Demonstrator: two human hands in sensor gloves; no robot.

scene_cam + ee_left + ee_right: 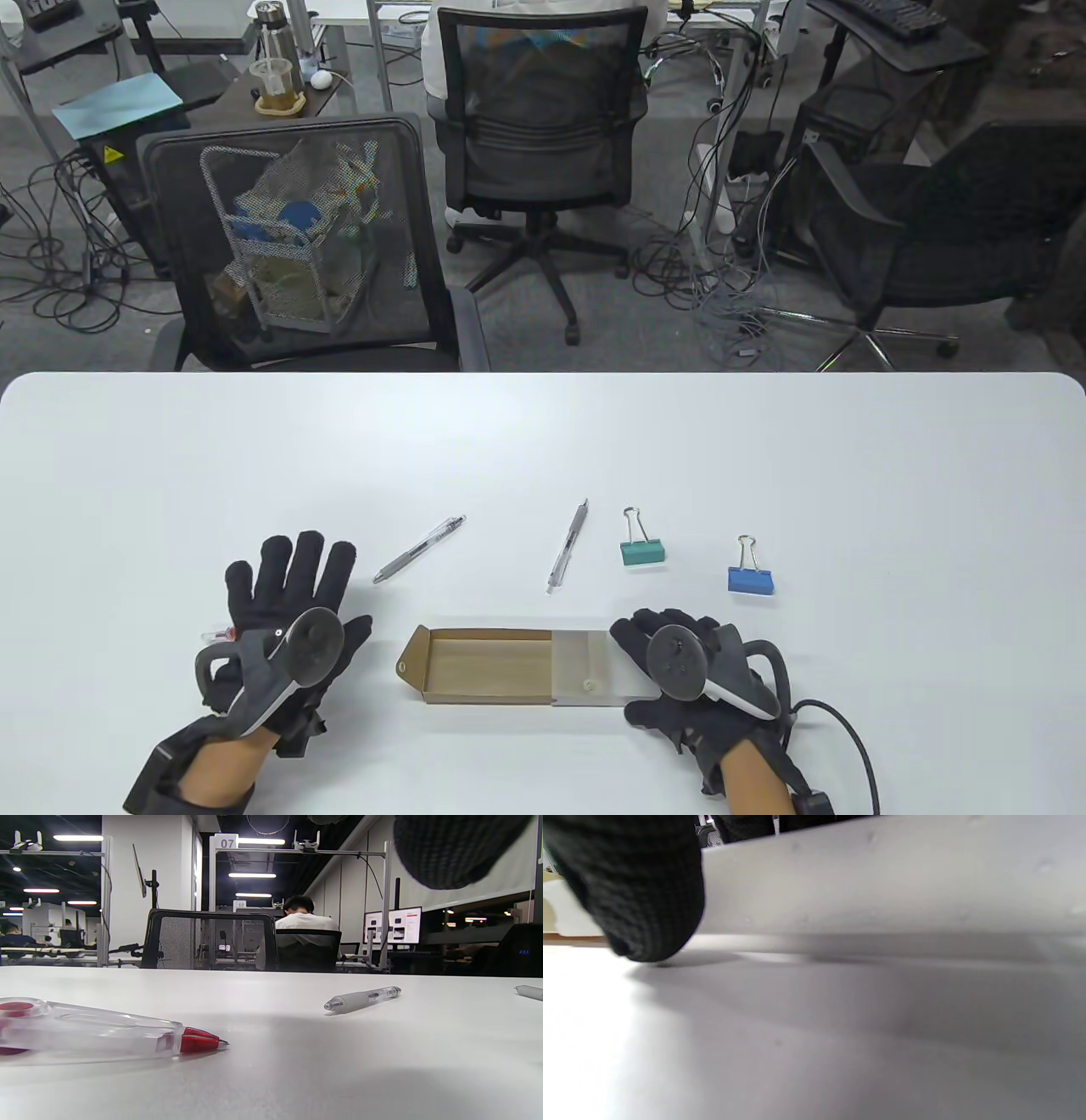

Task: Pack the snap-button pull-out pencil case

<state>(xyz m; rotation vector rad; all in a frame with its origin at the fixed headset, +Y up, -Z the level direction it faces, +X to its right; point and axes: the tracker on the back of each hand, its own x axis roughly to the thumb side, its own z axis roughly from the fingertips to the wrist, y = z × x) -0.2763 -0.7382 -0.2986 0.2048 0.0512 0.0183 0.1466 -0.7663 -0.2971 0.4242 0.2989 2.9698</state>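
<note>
The pencil case lies near the table's front edge. Its brown cardboard drawer (488, 666) is pulled out to the left and is empty. My right hand (645, 671) holds the right end of its translucent sleeve (581, 666), which has a snap button (587, 683). In the right wrist view a gloved fingertip (640, 887) touches the table beside the sleeve wall (882, 878). My left hand (335, 598) is open with its fingers spread over a clear and red correction tape (219, 633). The tape lies ungripped on the table in the left wrist view (93, 1029).
Two clear pens lie beyond the case, one at the left (420, 548) (362, 999) and one in the middle (567, 545). A green binder clip (643, 553) and a blue binder clip (751, 580) lie to their right. Office chairs stand behind the table's far edge.
</note>
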